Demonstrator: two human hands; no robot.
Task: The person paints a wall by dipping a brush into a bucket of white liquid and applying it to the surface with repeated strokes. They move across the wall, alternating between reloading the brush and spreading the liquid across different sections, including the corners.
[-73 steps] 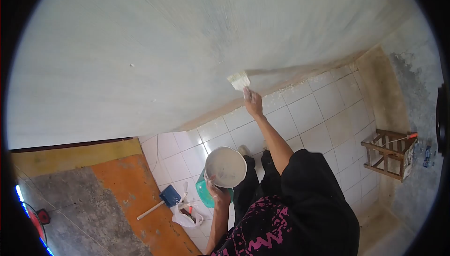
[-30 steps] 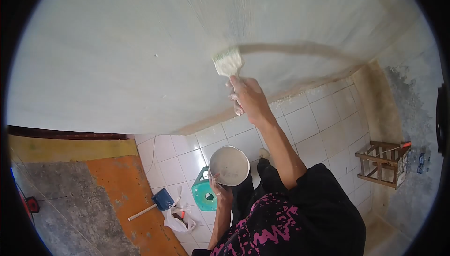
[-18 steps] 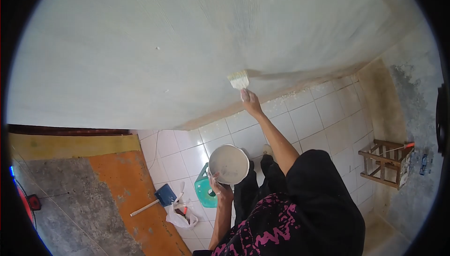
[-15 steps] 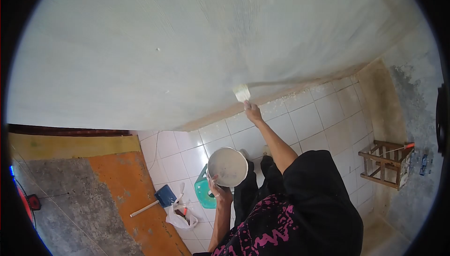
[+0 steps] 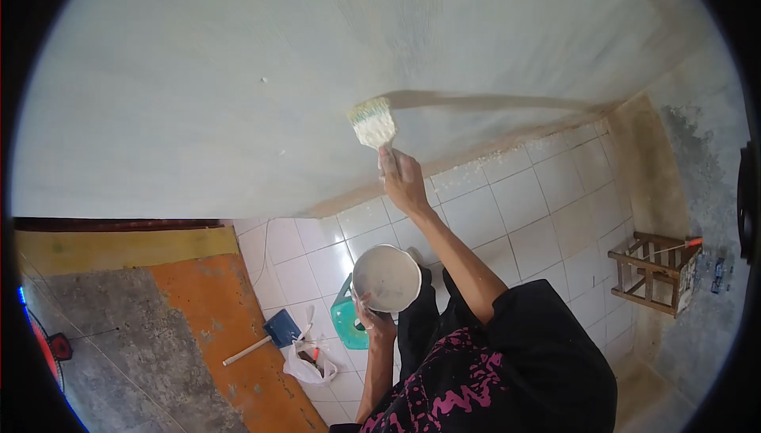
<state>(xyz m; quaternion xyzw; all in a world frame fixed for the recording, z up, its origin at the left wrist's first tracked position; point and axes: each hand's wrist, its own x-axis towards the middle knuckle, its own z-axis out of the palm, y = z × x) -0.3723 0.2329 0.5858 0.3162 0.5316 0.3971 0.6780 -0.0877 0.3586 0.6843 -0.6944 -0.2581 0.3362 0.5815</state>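
My right hand (image 5: pixel 403 179) is closed round the handle of a wide paint brush (image 5: pixel 372 122), its head crusted with whitish paint. The bristles point up and left, right at the pale wall (image 5: pixel 238 116), and my arm's shadow stretches to the right of them. My left hand (image 5: pixel 372 320) grips the near left rim of a round bucket (image 5: pixel 386 278), which holds a greyish-white liquid. Dried white splashes mark the fingers of this hand. Part of a green plastic stool (image 5: pixel 346 323) shows below and left of the bucket.
On the white tiled floor (image 5: pixel 523 195) lie a blue dustpan (image 5: pixel 281 328) and a white plastic bag (image 5: pixel 309 365) with tools in it. A wooden stool (image 5: pixel 654 274) stands at the right near the corner, an orange-handled tool on it. White specks line the wall's foot.
My right hand has moved the brush up and left along the wall, and its bristles now show more broadly. My left hand and the bucket have hardly moved.
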